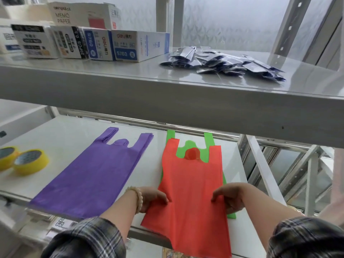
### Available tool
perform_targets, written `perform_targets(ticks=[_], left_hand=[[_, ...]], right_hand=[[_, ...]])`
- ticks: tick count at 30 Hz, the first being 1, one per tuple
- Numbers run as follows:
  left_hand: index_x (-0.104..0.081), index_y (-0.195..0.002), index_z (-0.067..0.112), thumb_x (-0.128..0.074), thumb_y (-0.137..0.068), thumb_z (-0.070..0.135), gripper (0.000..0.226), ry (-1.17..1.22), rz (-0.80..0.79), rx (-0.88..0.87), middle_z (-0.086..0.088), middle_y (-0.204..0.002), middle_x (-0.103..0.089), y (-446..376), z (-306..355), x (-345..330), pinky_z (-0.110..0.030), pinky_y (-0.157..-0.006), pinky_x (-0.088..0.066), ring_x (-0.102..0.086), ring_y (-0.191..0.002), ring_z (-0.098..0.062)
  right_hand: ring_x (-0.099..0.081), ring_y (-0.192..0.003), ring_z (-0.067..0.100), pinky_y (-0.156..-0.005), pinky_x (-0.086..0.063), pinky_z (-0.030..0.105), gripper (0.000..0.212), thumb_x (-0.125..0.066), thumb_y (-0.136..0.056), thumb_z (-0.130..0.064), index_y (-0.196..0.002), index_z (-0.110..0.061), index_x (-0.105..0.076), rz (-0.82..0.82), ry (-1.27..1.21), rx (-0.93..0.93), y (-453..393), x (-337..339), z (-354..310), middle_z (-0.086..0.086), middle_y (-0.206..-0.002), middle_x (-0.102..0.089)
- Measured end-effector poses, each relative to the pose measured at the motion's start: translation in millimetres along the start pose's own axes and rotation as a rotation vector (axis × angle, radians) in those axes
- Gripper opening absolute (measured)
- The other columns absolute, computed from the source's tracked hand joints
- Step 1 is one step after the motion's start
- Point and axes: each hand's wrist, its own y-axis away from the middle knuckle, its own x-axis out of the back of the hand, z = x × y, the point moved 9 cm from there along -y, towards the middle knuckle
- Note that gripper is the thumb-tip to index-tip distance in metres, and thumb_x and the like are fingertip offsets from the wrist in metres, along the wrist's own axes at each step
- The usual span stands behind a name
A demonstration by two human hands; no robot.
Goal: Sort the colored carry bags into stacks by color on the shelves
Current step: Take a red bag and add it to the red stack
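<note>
One color done: purple stack (91,172) squared on lower shelf (61,138). My left hand (154,199) and right hand (230,197) pinch red bag (191,185), overhanging shelf edge atop green bags (189,146). Red/green need splitting.

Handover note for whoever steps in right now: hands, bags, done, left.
Left hand: holds the left edge of the red non-woven carry bag.
Right hand: holds the same bag's right edge.
The red bag lies over a green non-woven carry bag on the lower white shelf, its bottom overhanging the front edge.
Purple non-woven bag stack lies to the left on that shelf, between the red bag and two yellow tape rolls.
Done: purple stacked.
Left: red sits on green, so the colours are still mixed; give red its own stack.
</note>
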Motion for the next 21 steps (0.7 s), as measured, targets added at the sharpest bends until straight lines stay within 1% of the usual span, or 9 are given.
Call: perform_targets(ticks=[3,6,7,9,12,14,16,18,21], left_hand=[[-0.065,-0.094,0.007,-0.068,-0.080,0.025,0.023,0.011,0.019,-0.002,-0.005,-0.083,-0.070,2.7,2.6,-0.5,-0.031,-0.083,-0.053,-0.068,-0.073,-0.016],[-0.055,-0.124,0.004,-0.067,-0.082,0.033,0.052,-0.128,0.259,-0.117,-0.005,-0.121,-0.058,0.0,18.3,25.1,-0.032,-0.103,-0.043,-0.058,-0.111,-0.022],[-0.054,-0.127,0.003,-0.069,-0.079,0.029,0.056,-0.164,0.299,-0.163,-0.007,-0.126,-0.058,-5.1,22.0,29.5,-0.034,-0.104,-0.044,-0.057,-0.116,-0.024],[-0.057,-0.123,0.003,-0.070,-0.075,0.017,0.052,-0.209,0.327,-0.208,-0.012,-0.120,-0.064,-6.1,24.8,28.3,-0.036,-0.099,-0.048,-0.061,-0.109,-0.026],[-0.062,-0.108,0.006,-0.066,-0.072,0.003,0.036,-0.132,0.239,-0.278,-0.013,-0.103,-0.068,-0.2,23.1,14.4,-0.040,-0.092,-0.053,-0.064,-0.093,-0.027],[-0.061,-0.110,0.008,-0.069,-0.061,0.006,0.050,-0.047,0.158,-0.307,-0.016,-0.105,-0.069,7.7,20.4,9.9,-0.046,-0.089,-0.054,-0.066,-0.097,-0.034],[-0.059,-0.117,0.008,-0.069,-0.055,0.008,0.062,-0.040,0.107,-0.315,-0.019,-0.112,-0.067,14.3,17.4,10.9,-0.049,-0.088,-0.054,-0.064,-0.103,-0.038],[-0.059,-0.118,0.006,-0.067,-0.059,0.004,0.059,-0.012,0.076,-0.312,-0.019,-0.113,-0.066,18.5,11.8,14.5,-0.044,-0.084,-0.056,-0.065,-0.099,-0.037],[-0.060,-0.115,0.001,-0.063,-0.069,-0.005,0.046,0.119,-0.044,-0.274,-0.019,-0.103,-0.066,22.3,-0.9,7.3,-0.038,-0.078,-0.057,-0.067,-0.083,-0.028]], right_hand=[[-0.064,-0.054,0.015,-0.061,-0.055,0.025,0.009,-0.059,-0.084,-0.017,-0.081,-0.008,-0.060,-0.033,0.086,-0.079,4.8,1.0,6.1,0.005,-0.066,-0.066],[-0.063,-0.069,0.016,-0.062,-0.056,0.028,0.033,-0.064,-0.086,-0.028,-0.111,-0.010,-0.053,0.111,0.046,-0.016,-5.4,16.5,-0.3,0.006,-0.088,-0.063],[-0.060,-0.074,0.016,-0.063,-0.054,0.029,0.038,-0.064,-0.086,-0.029,-0.117,-0.011,-0.049,0.178,-0.002,0.047,-9.7,23.3,-6.2,0.007,-0.094,-0.058],[-0.052,-0.074,0.018,-0.057,-0.048,0.028,0.038,-0.064,-0.086,-0.023,-0.118,-0.009,-0.050,0.306,-0.109,0.190,-13.2,36.6,-18.4,0.008,-0.096,-0.053],[-0.054,-0.078,0.023,-0.058,-0.045,0.028,0.035,-0.066,-0.085,-0.018,-0.115,-0.007,-0.054,0.400,-0.178,0.315,-11.6,45.0,-29.7,0.013,-0.105,-0.056],[-0.059,-0.082,0.027,-0.065,-0.048,0.031,0.029,-0.065,-0.086,-0.016,-0.112,-0.010,-0.055,0.409,-0.221,0.378,-9.8,43.0,-35.0,0.016,-0.109,-0.062],[-0.065,-0.091,0.032,-0.079,-0.054,0.043,0.028,-0.066,-0.084,-0.012,-0.111,-0.009,-0.059,0.415,-0.273,0.432,-11.3,42.0,-39.0,0.019,-0.109,-0.067],[-0.067,-0.095,0.037,-0.087,-0.054,0.050,0.029,-0.064,-0.082,-0.006,-0.111,-0.007,-0.062,0.450,-0.288,0.463,-13.4,42.8,-40.3,0.020,-0.106,-0.068],[-0.066,-0.094,0.040,-0.088,-0.054,0.051,0.031,-0.060,-0.078,0.005,-0.108,-0.001,-0.064,0.518,-0.279,0.502,-16.3,45.2,-43.9,0.024,-0.102,-0.068]])
